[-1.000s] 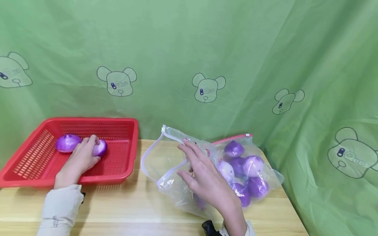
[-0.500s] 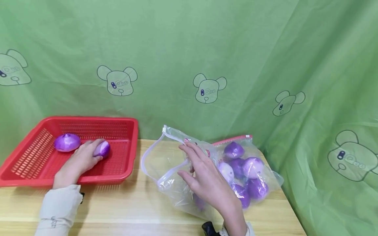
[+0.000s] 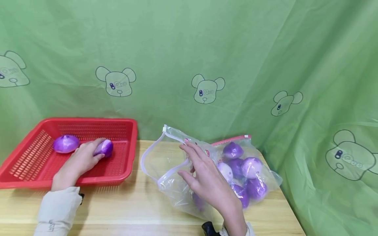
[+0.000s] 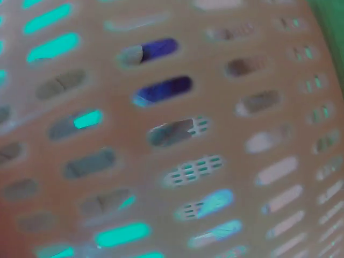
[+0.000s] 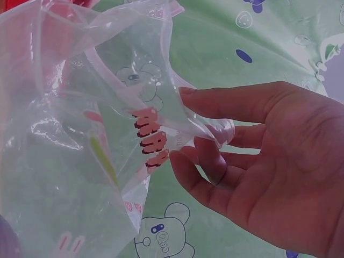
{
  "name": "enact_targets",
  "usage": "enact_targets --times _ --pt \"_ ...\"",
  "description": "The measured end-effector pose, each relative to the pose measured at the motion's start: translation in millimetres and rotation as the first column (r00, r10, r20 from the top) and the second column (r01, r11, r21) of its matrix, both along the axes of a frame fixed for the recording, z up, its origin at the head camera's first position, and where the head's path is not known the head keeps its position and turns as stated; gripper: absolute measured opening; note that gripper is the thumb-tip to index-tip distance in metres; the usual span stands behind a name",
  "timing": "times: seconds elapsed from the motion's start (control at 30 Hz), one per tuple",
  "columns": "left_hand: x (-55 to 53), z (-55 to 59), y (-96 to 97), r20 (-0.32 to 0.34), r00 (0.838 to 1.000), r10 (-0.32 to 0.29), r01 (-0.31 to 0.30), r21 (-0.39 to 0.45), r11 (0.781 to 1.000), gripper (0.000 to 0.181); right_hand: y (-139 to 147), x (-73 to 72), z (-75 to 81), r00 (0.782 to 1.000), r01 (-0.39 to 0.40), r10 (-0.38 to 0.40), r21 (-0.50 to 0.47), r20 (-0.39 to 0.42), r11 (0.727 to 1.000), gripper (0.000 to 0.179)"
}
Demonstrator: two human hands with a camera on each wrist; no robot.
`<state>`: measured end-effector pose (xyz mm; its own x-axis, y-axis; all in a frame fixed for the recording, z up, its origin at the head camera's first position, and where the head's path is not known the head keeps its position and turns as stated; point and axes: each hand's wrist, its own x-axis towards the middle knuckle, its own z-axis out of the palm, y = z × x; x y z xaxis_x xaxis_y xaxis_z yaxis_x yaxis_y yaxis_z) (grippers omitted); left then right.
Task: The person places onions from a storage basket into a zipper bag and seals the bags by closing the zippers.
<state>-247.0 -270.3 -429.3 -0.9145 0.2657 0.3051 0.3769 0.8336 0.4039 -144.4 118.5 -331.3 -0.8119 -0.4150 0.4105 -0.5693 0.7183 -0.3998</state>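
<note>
In the head view, my left hand [image 3: 79,160] reaches into the red plastic basket [image 3: 133,154] and grips a purple-and-white onion [image 3: 107,147]. A second purple onion [image 3: 66,143] lies to its left in the basket. The left wrist view mostly shows the basket's slotted wall [image 4: 215,123], with purple glimpsed through some slots. My right hand [image 3: 206,178] is at a clear zip bag [image 3: 177,193], whose mouth stands open towards the basket. In the right wrist view, the bag's edge [image 5: 161,70] passes between thumb and fingers, and curled fingers hold its film.
Another clear bag with a red zip [image 3: 230,140] lies behind my right hand, with several purple onions [image 3: 252,167] showing through the plastic. Everything stands on a wooden table [image 3: 141,216]. A green curtain [image 3: 165,65] hangs behind and to the right.
My left hand and the onion it grips have shifted slightly to the right inside the basket, and the onion has turned. The right hand and zip bag stay almost still.
</note>
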Motion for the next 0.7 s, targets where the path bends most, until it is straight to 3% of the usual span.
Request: enact_targets --times 0.53,0.7 --pt "16.4 29.7 22.3 -0.126 0.991 -0.051 0.059 0.059 0.996 0.063 0 -0.1 0.2 1.0 -0.002 0.002 0.001 -0.009 1.0 0.072" --pt "22.4 38.9 29.1 -0.129 0.99 -0.058 0.066 0.057 0.996 0.065 0 -0.3 0.0 1.0 -0.004 0.004 0.001 -0.015 1.0 0.073"
